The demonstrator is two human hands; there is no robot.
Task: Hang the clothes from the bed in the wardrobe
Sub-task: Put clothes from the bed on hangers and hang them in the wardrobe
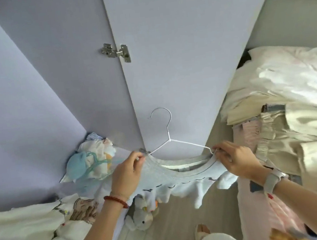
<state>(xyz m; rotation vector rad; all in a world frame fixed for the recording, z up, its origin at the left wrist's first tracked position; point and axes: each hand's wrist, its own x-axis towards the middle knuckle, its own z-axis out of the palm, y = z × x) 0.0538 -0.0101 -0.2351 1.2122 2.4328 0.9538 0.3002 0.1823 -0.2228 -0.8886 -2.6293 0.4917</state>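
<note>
Both hands stretch pale-blue top over hanger.

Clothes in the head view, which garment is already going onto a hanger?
The pale blue knit top, held at its neckline by the left hand and right hand on the white wire hanger. The cream garments lie loose on the bed.

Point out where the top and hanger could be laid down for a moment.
Free: the wood floor strip between the stuffed toy and the pink bedding. Crowded: the bed is piled with folded clothes, and the wardrobe base on the left holds a bundle of small clothes.
</note>
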